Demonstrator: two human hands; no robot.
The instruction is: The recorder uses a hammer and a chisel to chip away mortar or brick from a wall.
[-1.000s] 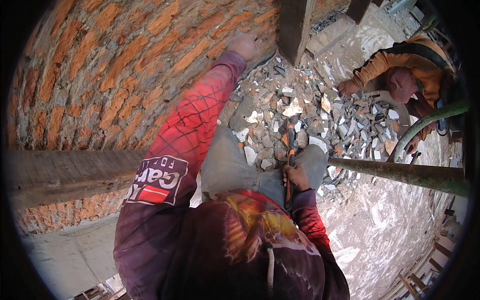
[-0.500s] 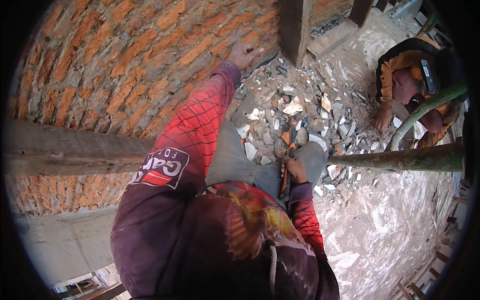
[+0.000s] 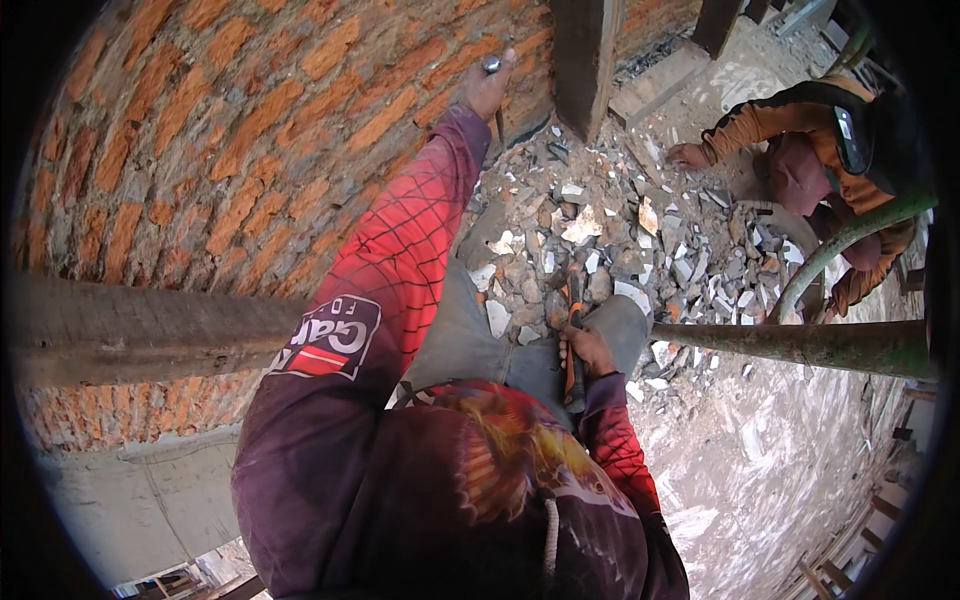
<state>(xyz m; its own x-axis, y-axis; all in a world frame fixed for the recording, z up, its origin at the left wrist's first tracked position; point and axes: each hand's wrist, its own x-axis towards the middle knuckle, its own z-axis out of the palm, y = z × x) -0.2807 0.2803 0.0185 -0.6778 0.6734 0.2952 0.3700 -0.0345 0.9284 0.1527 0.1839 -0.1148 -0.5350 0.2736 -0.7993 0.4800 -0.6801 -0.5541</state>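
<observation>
My left hand [image 3: 487, 90] is raised close to the brick wall [image 3: 330, 110], closed round a metal chisel [image 3: 491, 65]. The chisel's rounded bright end shows above my fist and a thin dark shaft below it; whether its tip touches the wall I cannot tell. Down by my right thigh, my right hand [image 3: 590, 348] is wrapped round the black and orange handle of a hammer [image 3: 574, 385]. The hammer points away from me over the rubble [image 3: 540, 285], and its head is hard to make out against the broken pieces.
A dark upright post [image 3: 583, 65] stands beside the wall. A wooden beam [image 3: 150, 325] crosses at left, and a green-brown pole [image 3: 800, 345] runs across at right, near a curved green pole [image 3: 850, 240]. Beyond them a crouching co-worker [image 3: 800, 140] reaches toward the rubble's far side.
My left hand has risen along the wall, and the chisel now shows in it. My right hand stays low with the hammer. The co-worker's hand has moved farther off and to the left.
</observation>
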